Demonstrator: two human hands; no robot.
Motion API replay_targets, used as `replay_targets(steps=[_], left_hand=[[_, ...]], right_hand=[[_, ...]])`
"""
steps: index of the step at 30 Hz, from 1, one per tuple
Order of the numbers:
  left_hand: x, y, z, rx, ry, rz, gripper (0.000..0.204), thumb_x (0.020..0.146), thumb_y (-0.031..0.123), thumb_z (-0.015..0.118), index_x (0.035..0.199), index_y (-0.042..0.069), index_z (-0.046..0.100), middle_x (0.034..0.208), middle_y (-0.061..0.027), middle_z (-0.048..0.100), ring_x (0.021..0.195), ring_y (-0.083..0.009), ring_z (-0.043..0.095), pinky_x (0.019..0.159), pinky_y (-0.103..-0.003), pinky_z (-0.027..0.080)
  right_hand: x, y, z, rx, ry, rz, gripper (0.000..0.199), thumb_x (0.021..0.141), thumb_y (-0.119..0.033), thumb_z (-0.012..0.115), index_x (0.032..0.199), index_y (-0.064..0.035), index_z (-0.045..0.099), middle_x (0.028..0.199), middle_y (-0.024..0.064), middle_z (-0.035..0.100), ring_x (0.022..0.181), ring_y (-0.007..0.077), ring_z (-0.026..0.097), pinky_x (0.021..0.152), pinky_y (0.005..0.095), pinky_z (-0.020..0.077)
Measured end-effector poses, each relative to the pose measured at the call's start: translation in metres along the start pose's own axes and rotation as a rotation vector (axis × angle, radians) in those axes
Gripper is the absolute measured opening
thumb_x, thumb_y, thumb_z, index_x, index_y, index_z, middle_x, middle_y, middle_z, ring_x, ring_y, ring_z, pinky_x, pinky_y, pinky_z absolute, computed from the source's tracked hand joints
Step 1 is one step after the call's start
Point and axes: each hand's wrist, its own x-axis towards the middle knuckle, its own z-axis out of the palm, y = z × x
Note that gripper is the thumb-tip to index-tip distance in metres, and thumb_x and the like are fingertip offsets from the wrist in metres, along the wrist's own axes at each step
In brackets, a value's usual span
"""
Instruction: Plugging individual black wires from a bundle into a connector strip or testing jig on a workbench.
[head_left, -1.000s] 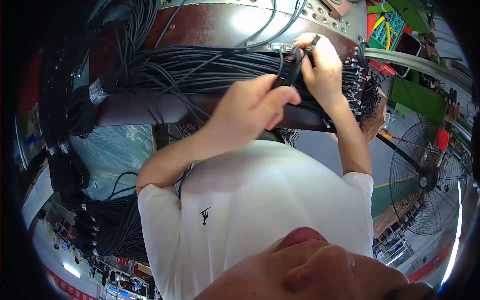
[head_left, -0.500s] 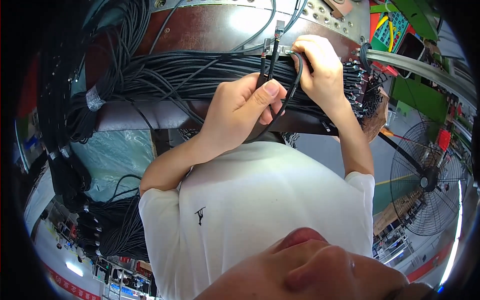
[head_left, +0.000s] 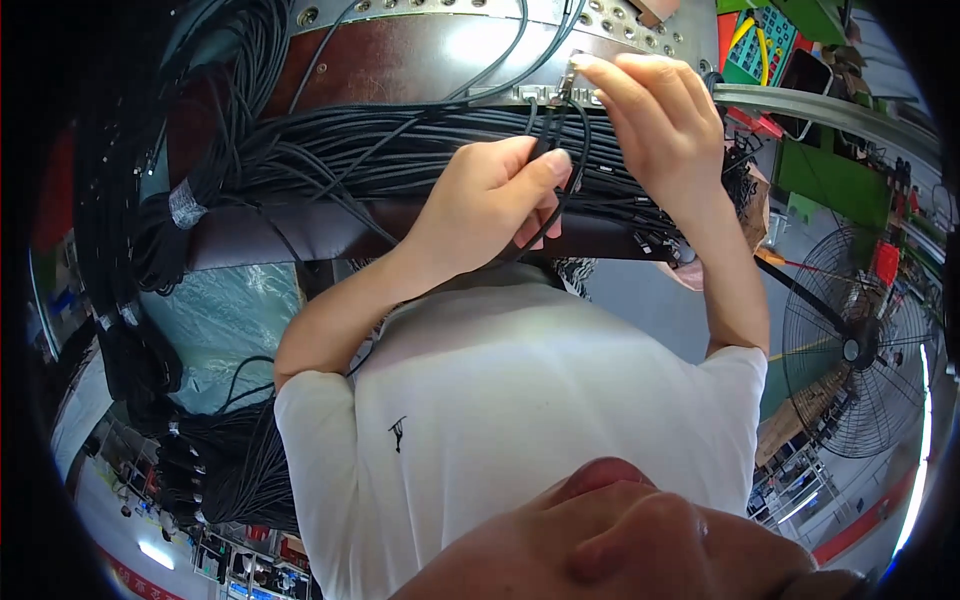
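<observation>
My left hand [head_left: 500, 195] is closed around a few black cables [head_left: 556, 122], with thumb and fingers pinching them just below their ends. One cable end has a silvery metal plug [head_left: 569, 76], pinched by the fingertips of my right hand [head_left: 665, 115]. Another cable loops down past my left thumb. Right behind the plug is a row of small pale sockets [head_left: 530, 94] along the bench edge; whether the plug touches them I cannot tell. A thick bundle of black cables [head_left: 340, 150] lies beneath and behind both hands.
A silvery tie [head_left: 187, 203] gathers the bundle at the left, where more black cables [head_left: 120, 340] hang. Beyond the sockets runs a metal plate with holes [head_left: 630, 30]. A curved metal rail [head_left: 830, 105] and a black fan [head_left: 855, 345] are at the right.
My right hand has moved from the sockets up to the upright metal plug and now pinches it. My left hand stays nearly in place, still holding the cables.
</observation>
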Motion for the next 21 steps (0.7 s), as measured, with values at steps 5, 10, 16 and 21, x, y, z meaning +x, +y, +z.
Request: replay_targets(steps=[5, 10, 16, 21], left_hand=[[-0.013, 0.016, -0.009, 0.607, 0.006, 0.121, 0.031, 0.099, 0.025, 0.051, 0.092, -0.002, 0.064, 0.069, -0.0044, 0.065, 0.058, -0.0075, 0.059, 0.055, -0.022, 0.046], [-0.010, 0.038, -0.002, 0.517, 0.189, 0.250, 0.034, 0.101, 0.028, 0.049, 0.089, -0.001, 0.063, 0.062, -0.0020, 0.062, 0.057, -0.0057, 0.057, 0.052, -0.020, 0.044], [0.011, 0.025, 0.006, 0.318, -0.027, 0.070, 0.037, 0.101, 0.031, 0.049, 0.083, 0.001, 0.061, 0.059, -0.0025, 0.060, 0.051, -0.0056, 0.053, 0.047, -0.020, 0.041], [0.018, 0.031, 0.003, 0.253, -0.069, 0.011, 0.038, 0.100, 0.035, 0.049, 0.083, 0.002, 0.061, 0.057, -0.0029, 0.059, 0.048, -0.0057, 0.050, 0.045, -0.020, 0.040]], right_hand=[[-0.016, 0.020, -0.013, -0.118, -0.169, -0.038, 0.021, 0.074, -0.013, 0.064, 0.095, -0.0118, 0.062, 0.087, 0.0029, 0.063, 0.083, 0.0201, 0.062, 0.073, 0.0323, 0.0517], [-0.040, 0.013, 0.019, 0.336, -0.049, 0.351, 0.014, 0.071, -0.002, 0.073, 0.083, -0.0034, 0.065, 0.087, 0.0075, 0.065, 0.084, 0.0241, 0.062, 0.074, 0.0331, 0.0494], [-0.047, 0.014, 0.032, 0.547, -0.047, 0.524, 0.015, 0.074, 0.000, 0.070, 0.087, -0.0012, 0.063, 0.087, 0.0099, 0.064, 0.084, 0.0275, 0.062, 0.075, 0.0349, 0.0507], [-0.043, 0.027, 0.016, 0.440, -0.130, 0.390, 0.020, 0.074, -0.002, 0.070, 0.093, -0.0052, 0.065, 0.088, 0.0075, 0.064, 0.085, 0.0263, 0.062, 0.074, 0.0354, 0.0512]])
